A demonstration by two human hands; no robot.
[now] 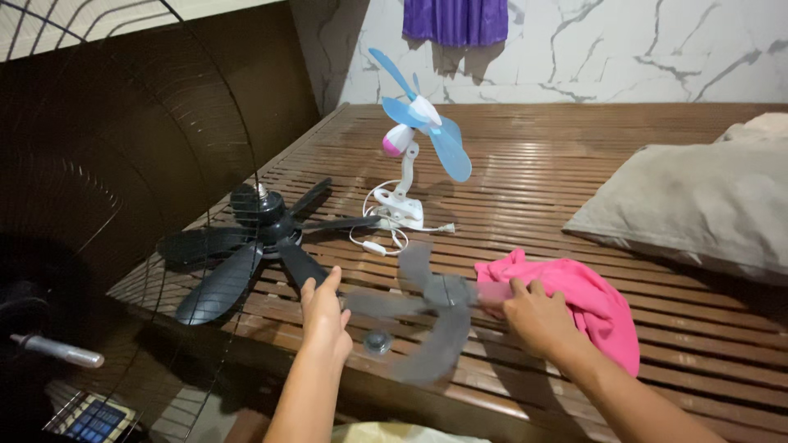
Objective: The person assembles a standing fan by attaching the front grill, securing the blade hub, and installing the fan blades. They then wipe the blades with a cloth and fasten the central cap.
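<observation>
Over a slatted wooden bed (574,172), the left hand (324,316) lies open against a blurred grey fan blade (431,308) while the right hand (533,316) grips a pink cloth (599,299) at its edge; wiping probably goes best with the blade held steady

Setting. A slatted wooden platform (574,164) of dark brown boards fills most of the view; its slats run across the frame. Behind the platform stands a white wall (657,49) veined with grey, marble-like lines. A purple cloth (455,20) hangs on that wall above the platform's far edge and casts a shadow beneath itself. To the left of the platform rises a dark brown panel (164,107). A grey pillow (698,205) lies on the platform's right side. Light is even and soft, with faint shadows on the slats.
</observation>
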